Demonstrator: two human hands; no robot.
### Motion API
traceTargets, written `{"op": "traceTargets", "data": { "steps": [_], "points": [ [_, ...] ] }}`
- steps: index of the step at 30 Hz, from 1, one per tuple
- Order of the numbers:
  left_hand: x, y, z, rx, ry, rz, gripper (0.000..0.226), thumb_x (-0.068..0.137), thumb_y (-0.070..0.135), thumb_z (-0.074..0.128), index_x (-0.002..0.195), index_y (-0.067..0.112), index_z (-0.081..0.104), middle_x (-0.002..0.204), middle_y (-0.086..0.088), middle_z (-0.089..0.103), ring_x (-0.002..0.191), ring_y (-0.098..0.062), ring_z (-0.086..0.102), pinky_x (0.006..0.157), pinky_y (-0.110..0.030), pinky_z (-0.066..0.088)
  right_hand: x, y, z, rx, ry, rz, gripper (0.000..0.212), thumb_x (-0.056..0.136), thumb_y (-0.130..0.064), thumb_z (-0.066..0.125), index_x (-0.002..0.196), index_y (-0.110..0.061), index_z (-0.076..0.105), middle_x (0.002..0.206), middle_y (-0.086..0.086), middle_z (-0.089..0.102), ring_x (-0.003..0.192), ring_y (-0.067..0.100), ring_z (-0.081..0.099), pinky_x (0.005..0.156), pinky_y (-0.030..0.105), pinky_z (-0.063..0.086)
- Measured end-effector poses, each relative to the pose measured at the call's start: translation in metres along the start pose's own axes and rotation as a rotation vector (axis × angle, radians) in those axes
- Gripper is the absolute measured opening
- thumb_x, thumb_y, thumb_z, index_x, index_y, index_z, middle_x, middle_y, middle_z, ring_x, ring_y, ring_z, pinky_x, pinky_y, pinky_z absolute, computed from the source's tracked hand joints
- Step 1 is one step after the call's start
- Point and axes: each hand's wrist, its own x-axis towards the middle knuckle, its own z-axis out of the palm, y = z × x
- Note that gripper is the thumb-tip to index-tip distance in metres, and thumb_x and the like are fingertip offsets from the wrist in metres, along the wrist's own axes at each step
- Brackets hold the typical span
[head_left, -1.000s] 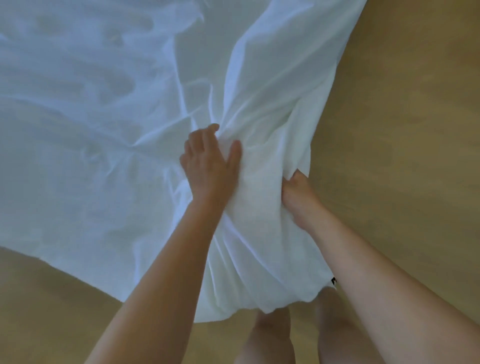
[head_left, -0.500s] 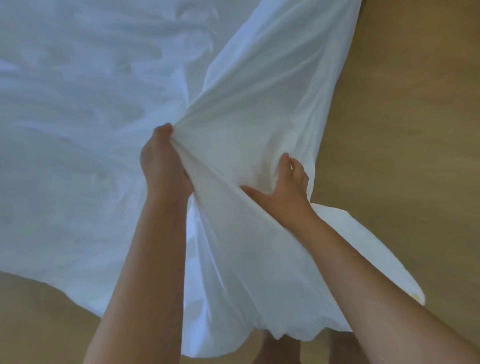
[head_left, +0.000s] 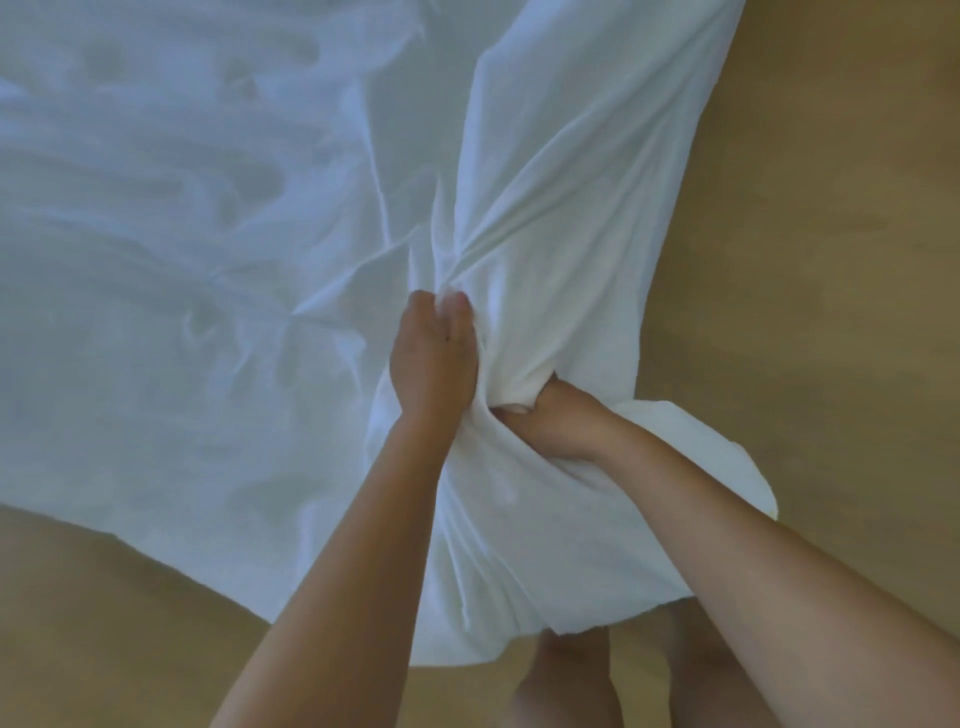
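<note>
Item: white sheet (head_left: 208, 312), thin woven cloth, matte and soft, slightly translucent where it is lying in a single layer. It is spreading across the upper and left part of the view over a tan wooden floor (head_left: 810, 249). Its near edge is draping down in front of the person's bare legs (head_left: 569, 680). Whether the far part is resting flat on the floor cannot be told.

Surface: shallow rumples and broad soft waves are running over the left expanse. Sharp, narrow creases are fanning out from the grip points at centre. One long fold is rising toward the top right edge. A loose flap with a rounded corner is hanging out to the right, behind the right forearm.

Hands: the left hand (head_left: 434, 358) is pinching a small gather of cloth at its curled fingertips. The right hand (head_left: 556, 423) is clenching a thick wad in its fist. The two are working just beside each other, the right one lower.
</note>
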Motion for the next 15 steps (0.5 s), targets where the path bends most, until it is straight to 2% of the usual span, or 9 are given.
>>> {"op": "traceTargets", "data": {
  "steps": [2,4,5,7,9,10,12,14,15],
  "points": [
    [-0.018,0.007,0.01,0.071,-0.136,-0.004,0.035,0.088,0.05,0.051,0.087,0.017,0.041,0.085,0.003,0.05,0.078,-0.019,0.048,0.07,-0.029,0.032,-0.006,0.009,-0.001,0.026,0.13,-0.002,0.062,0.086,-0.041,0.059,0.139,-0.016,0.04,0.131,0.007,0.056,0.118,0.027,0.053,0.098,0.038,0.043],
    [-0.029,0.023,0.016,0.145,-0.271,0.007,0.042,0.083,0.054,0.058,0.088,0.015,0.045,0.085,0.004,0.05,0.08,-0.018,0.049,0.071,-0.029,0.034,-0.019,0.014,-0.007,0.336,0.217,-0.043,0.037,0.089,-0.017,0.056,0.126,-0.014,0.053,0.115,0.007,0.064,0.108,0.026,0.06,0.093,0.041,0.048],
    [-0.033,0.033,0.019,0.14,-0.305,0.027,0.04,0.084,0.052,0.058,0.08,0.015,0.044,0.078,0.005,0.049,0.078,-0.021,0.05,0.069,-0.029,0.034,-0.029,0.018,-0.017,0.508,0.261,-0.056,0.031,0.086,-0.009,0.057,0.116,-0.016,0.059,0.107,0.005,0.067,0.101,0.023,0.063,0.088,0.04,0.051],
    [-0.047,0.053,0.027,0.075,-0.314,0.106,0.042,0.089,0.046,0.055,0.063,0.02,0.035,0.06,0.007,0.044,0.064,-0.021,0.051,0.057,-0.029,0.032,-0.056,0.042,-0.043,0.748,0.432,-0.087,0.03,0.073,-0.006,0.061,0.094,-0.025,0.067,0.087,-0.004,0.071,0.081,0.013,0.068,0.066,0.025,0.055],
    [-0.073,0.062,0.046,0.01,-0.355,0.166,0.043,0.089,0.047,0.05,0.059,0.022,0.034,0.052,0.008,0.042,0.052,-0.013,0.047,0.05,-0.027,0.032,-0.082,0.081,-0.067,0.857,0.644,-0.086,0.033,0.06,-0.013,0.063,0.085,-0.035,0.069,0.075,-0.011,0.072,0.064,0.006,0.067,0.05,0.017,0.048],
    [-0.087,0.062,0.059,0.027,-0.43,0.167,0.039,0.09,0.048,0.047,0.064,0.02,0.041,0.057,0.006,0.05,0.057,-0.014,0.052,0.053,-0.028,0.037,-0.088,0.104,-0.072,0.869,0.721,-0.033,0.032,0.06,-0.014,0.065,0.083,-0.036,0.068,0.074,-0.014,0.071,0.065,0.006,0.067,0.05,0.016,0.048],
    [-0.108,0.047,0.09,0.283,-0.578,0.186,0.029,0.096,0.041,0.042,0.088,0.015,0.051,0.087,-0.006,0.062,0.087,-0.027,0.059,0.074,-0.036,0.044,-0.077,0.144,-0.064,0.762,0.755,0.148,0.023,0.072,-0.015,0.07,0.091,-0.027,0.067,0.08,-0.012,0.071,0.08,0.013,0.068,0.061,0.02,0.049],
    [-0.107,0.024,0.112,0.574,-0.606,0.163,0.03,0.099,0.036,0.036,0.107,0.012,0.052,0.112,-0.012,0.06,0.107,-0.032,0.054,0.088,-0.038,0.039,-0.046,0.172,-0.048,0.645,0.593,0.318,0.031,0.081,-0.022,0.07,0.111,-0.016,0.062,0.103,0.001,0.068,0.098,0.023,0.063,0.078,0.028,0.05],
    [-0.102,0.015,0.12,0.643,-0.581,0.133,0.032,0.099,0.036,0.034,0.112,0.013,0.052,0.117,-0.012,0.06,0.111,-0.032,0.053,0.091,-0.038,0.038,-0.031,0.183,-0.043,0.661,0.466,0.371,0.038,0.082,-0.029,0.07,0.116,-0.015,0.06,0.111,0.003,0.066,0.1,0.022,0.061,0.081,0.029,0.049]
  ]
}}
